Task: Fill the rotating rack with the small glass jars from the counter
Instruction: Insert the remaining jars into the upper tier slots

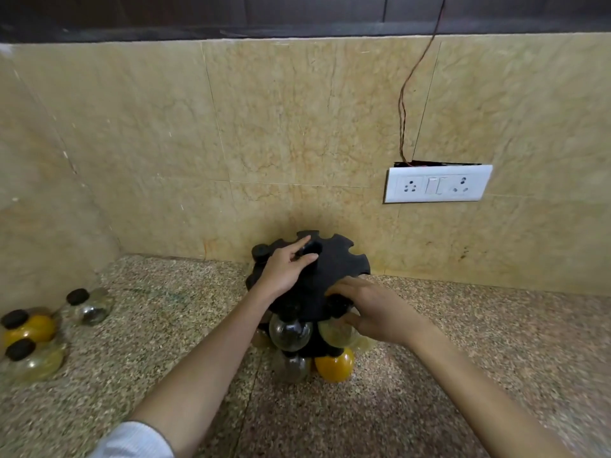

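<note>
The black rotating rack (344, 262) stands on the counter against the wall, with notches round its top disc. My left hand (287, 269) rests on the top, fingers around its central knob. My right hand (370, 312) grips a pale-filled jar (337, 332) with a black lid at the rack's front right edge. A clear jar (290, 332) hangs in the upper tier beside it. Lower down sit a dark jar (292, 366) and an orange-filled jar (334, 364). Three loose jars lie at the far left: a clear one (89, 307), an orange one (31, 327) and a pale one (34, 360).
The speckled granite counter (463, 375) stretches to both sides of the rack. Beige marble tiles back it, with a white socket plate (436, 184) and a thin wire (408, 94) hanging above the plate. A side wall closes off the left.
</note>
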